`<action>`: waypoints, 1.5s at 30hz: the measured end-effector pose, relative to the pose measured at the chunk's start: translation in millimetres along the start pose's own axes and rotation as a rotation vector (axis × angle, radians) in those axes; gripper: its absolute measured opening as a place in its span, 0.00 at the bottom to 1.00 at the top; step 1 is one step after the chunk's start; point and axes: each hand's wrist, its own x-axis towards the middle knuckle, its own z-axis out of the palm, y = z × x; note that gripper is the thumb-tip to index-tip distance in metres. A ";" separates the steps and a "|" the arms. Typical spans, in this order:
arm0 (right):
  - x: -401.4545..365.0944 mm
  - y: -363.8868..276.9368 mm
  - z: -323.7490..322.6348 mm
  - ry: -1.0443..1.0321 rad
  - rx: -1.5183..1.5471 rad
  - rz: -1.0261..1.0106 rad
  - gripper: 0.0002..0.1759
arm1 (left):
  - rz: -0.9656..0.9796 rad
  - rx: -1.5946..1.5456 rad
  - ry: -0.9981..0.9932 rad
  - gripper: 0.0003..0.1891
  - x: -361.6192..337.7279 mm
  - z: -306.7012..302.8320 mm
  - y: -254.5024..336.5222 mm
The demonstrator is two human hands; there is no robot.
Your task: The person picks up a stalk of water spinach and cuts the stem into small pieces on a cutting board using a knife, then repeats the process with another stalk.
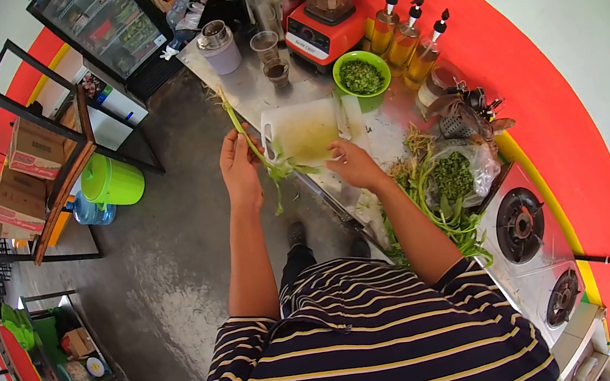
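Stalk, green, single: gripped in the left hand, pinched between thumb and fingers, at nine o'clock of the white cutting board; root end pointed toward eleven, leafy end toward five. Right hand: positioned at four o'clock of the board, fingers bent, fingertips near the leafy end; whether a leaf was gripped could not be told. Forearms: both extended from a striped shirt, the left aimed near twelve, the right slanted toward eleven. Stalk pile: laid at four o'clock, beyond the right hand, beside a plastic bag of greens. Bowl, green: set at two o'clock, chopped greens contained. Step: judged to be the picking-over of one stalk. Next move: a steady left pinch and a light right-hand pull at the leaves were judged to be required.
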 end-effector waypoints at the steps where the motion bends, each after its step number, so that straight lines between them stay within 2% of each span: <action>1: 9.0 11.2 3.6 0.006 0.008 0.008 0.31 | 0.039 0.090 -0.013 0.13 8.6 -8.2 0.8; 3: 21.6 27.3 11.9 0.164 -0.296 0.151 0.33 | 0.073 0.182 -0.034 0.14 17.7 -18.5 -1.3; 5: 26.0 36.9 21.5 0.221 -0.341 0.207 0.33 | 0.114 0.395 -0.098 0.14 25.1 -19.2 -5.8; 6: 26.5 37.7 25.2 0.270 -0.386 0.258 0.33 | 0.116 0.392 -0.100 0.14 30.2 -22.2 -13.6; 7: 26.8 33.9 28.1 0.272 -0.388 0.255 0.33 | 0.139 0.481 -0.141 0.14 36.8 -27.9 -26.8; 9: 29.7 25.5 34.2 0.310 -0.476 0.413 0.30 | 0.168 0.567 -0.175 0.14 49.2 -38.0 -52.2; 11: 39.1 37.7 38.3 0.308 -0.484 0.426 0.28 | 0.160 0.755 -0.221 0.14 57.3 -45.7 -75.0; 15: 44.4 41.6 37.4 0.292 -0.479 0.476 0.26 | 0.214 0.896 -0.299 0.12 70.6 -51.3 -104.0; 18: 39.2 42.2 42.2 0.340 -0.513 0.426 0.23 | 0.276 0.944 -0.340 0.12 82.3 -54.1 -125.7; 24: 49.3 61.9 40.6 0.394 -0.448 0.378 0.23 | 0.204 1.068 -0.436 0.12 94.5 -51.9 -143.8; 25: 48.9 59.8 38.9 0.393 -0.445 0.376 0.23 | 0.246 1.103 -0.457 0.13 97.4 -53.4 -148.0; 27: 45.2 53.3 33.9 0.373 -0.289 0.523 0.26 | 0.263 1.136 -0.478 0.13 103.8 -57.1 -152.5; 28: 42.9 48.6 34.5 0.372 -0.291 0.528 0.26 | 0.277 1.163 -0.500 0.13 104.6 -58.2 -154.6; 30: 35.1 40.5 35.4 0.409 -0.252 0.411 0.24 | 0.255 1.171 -0.490 0.12 104.3 -58.6 -156.5; 31: 33.0 36.1 35.6 0.409 -0.254 0.422 0.24 | 0.244 1.183 -0.478 0.11 104.3 -56.8 -155.6; 33: 32.2 28.5 38.2 0.356 -0.290 0.312 0.24 | 0.196 1.205 -0.457 0.10 104.2 -53.1 -156.4; 38: 38.7 26.5 53.2 0.241 -0.437 0.341 0.26 | 0.032 1.242 -0.417 0.09 118.3 -43.4 -156.2; 40: 38.7 23.8 60.7 0.214 -0.499 0.344 0.26 | -0.113 1.260 -0.383 0.10 123.0 -39.9 -156.9; 45: 41.5 17.4 71.6 0.175 -0.614 0.388 0.25 | -0.059 1.283 -0.393 0.09 127.2 -39.3 -162.5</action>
